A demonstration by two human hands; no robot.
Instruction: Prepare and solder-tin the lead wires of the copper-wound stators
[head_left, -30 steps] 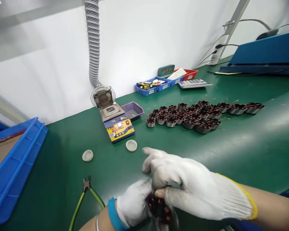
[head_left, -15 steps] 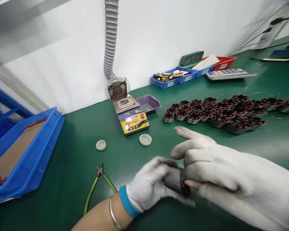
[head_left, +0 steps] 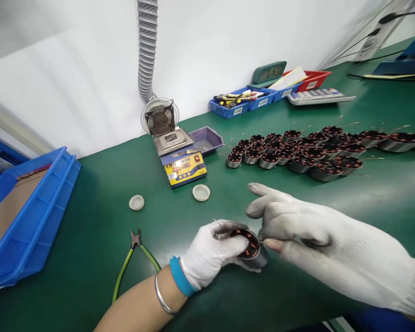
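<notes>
Gloved in white, my left hand (head_left: 212, 251) is wrapped round a motor stator (head_left: 257, 259), a metal ring with copper windings inside. The stator's open face is tilted up, and my thumb lies over its rim. A thin wire pokes out on its far left side. Close by the stator's right edge, my right hand (head_left: 297, 230), also gloved, pinches what looks like a thin wire between thumb and forefinger; its other fingers stretch out to the left. Bare skin shows at the right thumb's tip. Green-handled cutting pliers (head_left: 135, 240) lie left of my left hand.
Several stators (head_left: 302, 162) stand grouped at the right. Behind the hands are two shallow white lids (head_left: 201, 192), a yellow-blue soldering pot (head_left: 185, 169), a purple tray (head_left: 218, 140) and a grey exhaust hose (head_left: 147, 50). A blue bin (head_left: 51, 207) stands left; small tool bins (head_left: 230, 110) line the wall.
The stator has been turned from lying sideways to showing its wound open face upward. My right thumb and forefinger stay at its edge. The whole view has shifted slightly.
</notes>
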